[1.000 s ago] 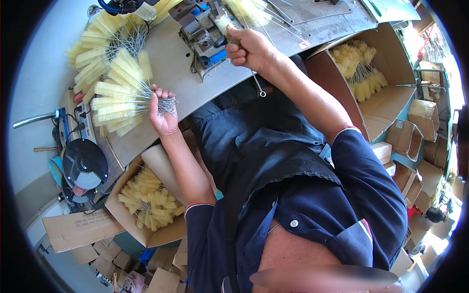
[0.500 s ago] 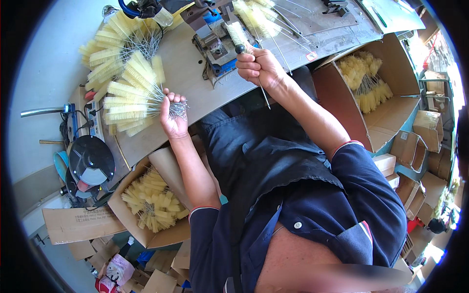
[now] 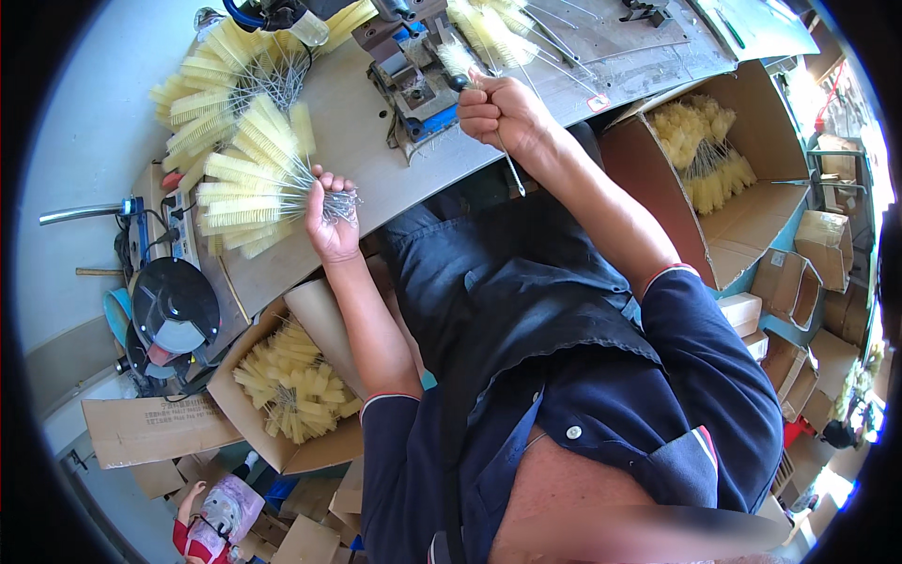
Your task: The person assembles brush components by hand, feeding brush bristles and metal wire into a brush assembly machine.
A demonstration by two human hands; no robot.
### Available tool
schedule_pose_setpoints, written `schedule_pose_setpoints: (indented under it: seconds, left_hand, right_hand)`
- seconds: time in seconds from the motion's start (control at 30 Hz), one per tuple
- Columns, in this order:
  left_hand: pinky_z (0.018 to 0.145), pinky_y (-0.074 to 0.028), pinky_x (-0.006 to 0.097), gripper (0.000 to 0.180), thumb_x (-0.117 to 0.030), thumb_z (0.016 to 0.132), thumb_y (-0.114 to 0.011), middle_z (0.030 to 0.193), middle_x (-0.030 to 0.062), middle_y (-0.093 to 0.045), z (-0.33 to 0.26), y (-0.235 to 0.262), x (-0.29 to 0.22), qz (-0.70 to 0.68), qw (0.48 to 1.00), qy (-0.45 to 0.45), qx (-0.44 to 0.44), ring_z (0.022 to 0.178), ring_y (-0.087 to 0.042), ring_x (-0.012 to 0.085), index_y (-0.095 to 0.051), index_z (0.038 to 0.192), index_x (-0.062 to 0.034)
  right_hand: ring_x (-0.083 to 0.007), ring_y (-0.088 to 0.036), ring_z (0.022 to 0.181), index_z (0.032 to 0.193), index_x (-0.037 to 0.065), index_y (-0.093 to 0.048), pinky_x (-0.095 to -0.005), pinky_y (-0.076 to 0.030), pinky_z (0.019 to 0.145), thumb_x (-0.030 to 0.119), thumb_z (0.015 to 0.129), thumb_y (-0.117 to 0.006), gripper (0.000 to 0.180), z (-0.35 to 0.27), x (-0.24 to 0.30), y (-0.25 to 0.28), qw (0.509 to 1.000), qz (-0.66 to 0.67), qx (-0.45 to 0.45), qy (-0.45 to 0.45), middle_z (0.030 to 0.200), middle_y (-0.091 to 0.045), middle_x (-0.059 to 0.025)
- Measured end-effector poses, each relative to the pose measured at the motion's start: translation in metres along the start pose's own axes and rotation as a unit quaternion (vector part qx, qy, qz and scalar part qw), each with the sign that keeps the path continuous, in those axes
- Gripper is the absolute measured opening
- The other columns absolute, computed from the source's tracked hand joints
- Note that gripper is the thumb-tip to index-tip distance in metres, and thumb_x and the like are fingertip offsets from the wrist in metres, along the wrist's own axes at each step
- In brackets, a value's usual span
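My left hand (image 3: 333, 218) is closed round the wire stems of a fanned bunch of bottle brushes (image 3: 249, 195), whose pale yellow bristles point left over the bench. My right hand (image 3: 507, 115) is closed round the stem of a single bottle brush (image 3: 455, 56). Its bristle head points up and away from me, and the looped wire end sticks out below my fist. Beside my right fingers is a black ball knob (image 3: 458, 82); whether they touch it I cannot tell. The knob is next to a metal clamping fixture (image 3: 413, 89) on the bench.
More bottle brushes (image 3: 211, 103) lie fanned at the bench's far left, others (image 3: 498, 33) beyond my right hand. Open cartons of brushes stand right (image 3: 615, 193) and lower left (image 3: 352, 434). A dark round-bodied machine (image 3: 176, 305) stands left. Another person (image 3: 221, 522) is at lower left.
My right hand has shifted slightly right, and the brush has tilted a little with it. My left hand and its bunch have barely moved. The person at lower left has come further into view.
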State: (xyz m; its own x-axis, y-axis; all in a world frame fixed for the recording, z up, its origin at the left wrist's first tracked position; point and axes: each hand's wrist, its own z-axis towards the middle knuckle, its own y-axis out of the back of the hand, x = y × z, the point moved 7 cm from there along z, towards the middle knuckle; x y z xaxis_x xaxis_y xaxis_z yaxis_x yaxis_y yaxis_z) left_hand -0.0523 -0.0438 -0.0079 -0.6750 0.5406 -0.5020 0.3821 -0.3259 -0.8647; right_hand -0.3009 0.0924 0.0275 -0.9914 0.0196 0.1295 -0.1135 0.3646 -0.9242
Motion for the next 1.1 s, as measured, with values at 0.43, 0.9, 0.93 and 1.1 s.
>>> schedule_pose_setpoints:
  seconds: [0.43, 0.9, 0.93, 1.1]
  left_hand:
    - [0.084, -0.054, 0.043, 0.034, -0.023, 0.096, -0.067, 0.095, 0.0061, -0.059, 0.002, 0.004, 0.004, 0.023, 0.997, -0.037, -0.067, 0.089, -0.060, 0.0208, -0.056, 0.122, -0.0044]
    - [0.070, -0.055, 0.038, 0.033, -0.003, 0.085, -0.071, 0.085, 0.0085, -0.064, -0.032, -0.039, 0.008, 0.132, 0.986, -0.059, -0.089, 0.072, -0.066, 0.0223, -0.059, 0.115, -0.0002]
    - [0.068, -0.055, 0.037, 0.030, -0.003, 0.084, -0.072, 0.084, 0.0083, -0.064, -0.037, -0.041, 0.015, 0.159, 0.983, -0.038, -0.085, 0.071, -0.066, 0.0221, -0.060, 0.111, 0.0002]
    - [0.066, -0.055, 0.035, 0.025, -0.001, 0.083, -0.071, 0.084, 0.0073, -0.064, -0.052, -0.068, 0.031, 0.243, 0.967, -0.043, -0.066, 0.069, -0.066, 0.0201, -0.059, 0.104, 0.0010]
  right_hand:
    - [-0.0111, -0.051, 0.051, 0.074, 0.001, -0.066, -0.0270, -0.039, 0.045, 0.040, 0.097, -0.064, 0.045, -0.035, 0.111, 0.028, 0.759, -0.565, -0.218, 0.240, 0.062, -0.058, -0.0052]
    - [-0.0112, -0.064, 0.070, 0.099, -0.006, -0.072, -0.0271, -0.051, 0.062, 0.026, 0.095, -0.065, 0.033, 0.012, -0.046, -0.084, 0.616, -0.726, -0.032, 0.303, 0.083, -0.072, -0.0092]
    - [-0.0124, -0.064, 0.065, 0.093, -0.008, -0.072, -0.0282, -0.050, 0.059, 0.029, 0.095, -0.065, 0.037, 0.025, -0.065, -0.092, 0.599, -0.749, 0.009, 0.283, 0.078, -0.072, -0.0108]
    - [-0.0163, -0.063, 0.052, 0.066, -0.007, -0.068, -0.0354, -0.047, 0.052, 0.035, 0.093, -0.066, 0.050, 0.045, -0.086, -0.100, 0.484, -0.818, -0.047, 0.306, 0.056, -0.064, -0.0135]
